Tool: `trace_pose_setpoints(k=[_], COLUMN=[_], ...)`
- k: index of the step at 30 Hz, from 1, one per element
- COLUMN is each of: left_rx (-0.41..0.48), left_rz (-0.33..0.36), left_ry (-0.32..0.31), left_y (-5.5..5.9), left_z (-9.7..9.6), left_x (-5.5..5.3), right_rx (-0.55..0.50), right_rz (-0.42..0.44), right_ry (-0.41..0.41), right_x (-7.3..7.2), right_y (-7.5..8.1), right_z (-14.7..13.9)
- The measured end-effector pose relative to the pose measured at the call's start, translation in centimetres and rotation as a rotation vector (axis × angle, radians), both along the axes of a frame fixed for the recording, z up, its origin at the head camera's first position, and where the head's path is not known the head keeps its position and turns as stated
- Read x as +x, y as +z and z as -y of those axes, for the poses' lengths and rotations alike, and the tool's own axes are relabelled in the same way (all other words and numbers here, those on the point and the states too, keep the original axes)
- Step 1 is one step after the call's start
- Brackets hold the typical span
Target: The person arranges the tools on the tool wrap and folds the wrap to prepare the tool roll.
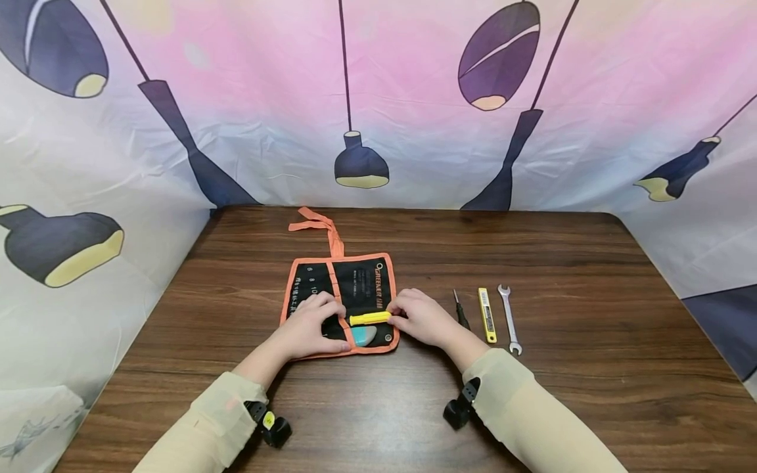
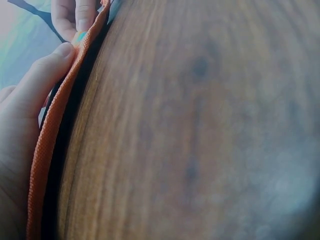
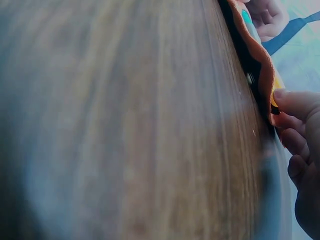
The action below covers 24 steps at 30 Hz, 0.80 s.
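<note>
Head view: I'd worry a skewed push snags the yellow tool (image 1: 369, 318).
Right fingers (image 1: 403, 303) pinch it over the pouch (image 1: 355, 301) at four o'clock; left fingers (image 1: 321, 303), loosely spread, rest at eight. A slack orange band (image 1: 335, 282) could catch it.

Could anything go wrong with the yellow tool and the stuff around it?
Maybe! The yellow tool could slip, because the right hand pinches it near just one end. The soft pouch could bunch up or slide if the left hand lets go, since its edge looks wavy in the right wrist view. And the right arm might bump the small screwdriver lying close beside it.
</note>
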<state>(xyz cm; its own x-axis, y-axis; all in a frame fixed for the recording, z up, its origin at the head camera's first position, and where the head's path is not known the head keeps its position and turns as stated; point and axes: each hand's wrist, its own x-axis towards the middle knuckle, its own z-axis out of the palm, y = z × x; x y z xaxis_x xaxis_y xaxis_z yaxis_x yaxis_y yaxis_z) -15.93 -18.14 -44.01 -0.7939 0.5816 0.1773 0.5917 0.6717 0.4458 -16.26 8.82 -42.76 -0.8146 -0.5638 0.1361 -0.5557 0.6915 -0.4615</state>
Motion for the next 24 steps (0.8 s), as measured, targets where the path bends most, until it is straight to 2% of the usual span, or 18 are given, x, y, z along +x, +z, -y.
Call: trace_pose_setpoints(k=[13, 24], left_rx=[0.012, 0.013], left_rz=[-0.021, -0.029], left_ry=[-0.008, -0.011], left_y=[-0.2, -0.2], left_z=[0.0, 0.0], left_x=[-0.2, -0.2], right_rx=[0.012, 0.074], right_rz=[-0.013, -0.02], right_ry=[0.041, 0.06], right_x=[-0.4, -0.7], right_y=[0.2, 0.3], right_z=[1.2, 2.0])
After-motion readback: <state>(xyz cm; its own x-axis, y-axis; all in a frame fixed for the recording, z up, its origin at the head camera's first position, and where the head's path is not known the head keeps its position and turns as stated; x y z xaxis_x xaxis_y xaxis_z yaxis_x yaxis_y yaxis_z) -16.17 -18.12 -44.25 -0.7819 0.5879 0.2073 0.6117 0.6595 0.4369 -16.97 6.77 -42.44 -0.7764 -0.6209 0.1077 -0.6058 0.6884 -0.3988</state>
